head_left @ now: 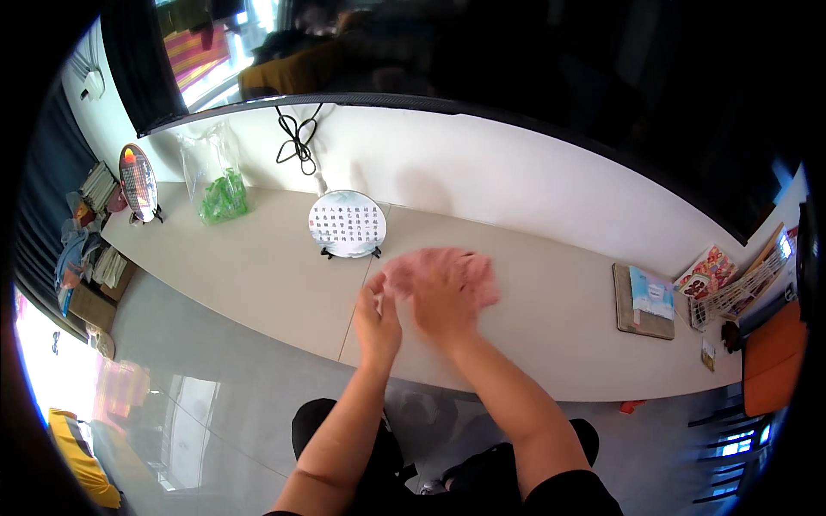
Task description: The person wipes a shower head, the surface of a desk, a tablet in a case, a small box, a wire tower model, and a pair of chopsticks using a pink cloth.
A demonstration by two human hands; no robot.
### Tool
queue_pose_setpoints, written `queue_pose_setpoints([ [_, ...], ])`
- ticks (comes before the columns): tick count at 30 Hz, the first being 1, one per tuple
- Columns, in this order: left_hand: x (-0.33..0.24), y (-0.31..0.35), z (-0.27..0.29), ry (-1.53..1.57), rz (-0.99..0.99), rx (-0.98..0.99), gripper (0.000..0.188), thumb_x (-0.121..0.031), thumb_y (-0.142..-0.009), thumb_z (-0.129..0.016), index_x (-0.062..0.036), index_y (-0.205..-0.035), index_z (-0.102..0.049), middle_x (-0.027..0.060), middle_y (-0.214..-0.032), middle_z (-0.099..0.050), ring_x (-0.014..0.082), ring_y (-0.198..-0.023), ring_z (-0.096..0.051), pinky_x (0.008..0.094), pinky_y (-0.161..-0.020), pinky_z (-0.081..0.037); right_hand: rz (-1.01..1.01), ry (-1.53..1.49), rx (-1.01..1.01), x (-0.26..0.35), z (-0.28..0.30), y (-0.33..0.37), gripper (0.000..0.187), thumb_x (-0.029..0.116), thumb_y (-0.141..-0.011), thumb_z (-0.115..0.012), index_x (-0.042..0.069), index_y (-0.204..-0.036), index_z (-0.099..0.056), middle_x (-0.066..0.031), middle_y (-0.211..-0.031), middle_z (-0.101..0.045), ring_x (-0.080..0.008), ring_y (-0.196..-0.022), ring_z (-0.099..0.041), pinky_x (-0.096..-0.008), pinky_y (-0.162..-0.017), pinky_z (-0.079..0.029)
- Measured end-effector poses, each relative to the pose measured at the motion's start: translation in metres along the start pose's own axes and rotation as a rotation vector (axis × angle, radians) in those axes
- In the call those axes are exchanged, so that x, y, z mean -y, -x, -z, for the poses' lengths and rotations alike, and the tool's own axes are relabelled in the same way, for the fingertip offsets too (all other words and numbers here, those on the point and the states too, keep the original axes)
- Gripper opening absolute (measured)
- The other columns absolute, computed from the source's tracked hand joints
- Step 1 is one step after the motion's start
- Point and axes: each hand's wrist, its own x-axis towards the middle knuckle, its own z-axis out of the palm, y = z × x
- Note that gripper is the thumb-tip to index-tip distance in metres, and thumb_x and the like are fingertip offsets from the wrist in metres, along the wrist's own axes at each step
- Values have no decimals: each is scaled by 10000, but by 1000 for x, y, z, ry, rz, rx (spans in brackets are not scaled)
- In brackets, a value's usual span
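Observation:
A pink cloth (465,273) lies on the long beige counter (258,275), just right of a round decorative plate on a small stand (347,224). My right hand (443,303) lies flat on the cloth, pressing it to the counter; both are motion-blurred. My left hand (377,325) rests at the cloth's left edge with its fingers pinched on that corner. Both forearms come up from the lower edge.
A clear plastic bag with green contents (220,191) and a second plate on a stand (138,182) sit at the far left. A black cable (297,138) hangs on the wall. A brown board with a blue packet (645,303) and a wire basket (731,297) stand at right.

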Motion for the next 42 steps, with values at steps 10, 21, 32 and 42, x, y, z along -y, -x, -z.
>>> queue_pose_setpoints([
  [10,38,11,-25,-242,-125,95,281,-25,-868,-557,-11,-1149,-561,155,-1140,-608,307,-1046,-549,388,-907,-421,109,-88,26,-3,-62,-147,401,207,-874,-542,238,-1273,-572,-92,-1258,-507,-326,-1153,-460,-494,-925,-415],
  [21,24,30,-39,-336,-409,252,329,-62,-793,-659,-23,-1103,-557,163,-1140,-597,360,-1088,-518,444,-959,-389,-62,-11,-119,-148,-13,-49,390,284,-875,-529,189,-1248,-588,-75,-1364,-467,-307,-1273,-382,-504,-1027,-318],
  [32,19,81,-44,-479,-596,458,334,-90,-773,-683,-12,-1088,-602,187,-1174,-589,388,-1165,-494,463,-986,-407,-366,105,-10,-245,19,62,403,394,-894,-489,177,-1211,-611,-124,-1399,-449,-341,-1290,-379,-502,-1048,-310],
  [42,15,77,-3,-443,-373,556,270,-120,-813,-628,-10,-1060,-622,172,-1107,-621,373,-1113,-538,438,-956,-438,458,-421,-72,-88,44,203,409,103,-768,-619,170,-1171,-637,-130,-1152,-605,-292,-1007,-569,-402,-889,-470],
])
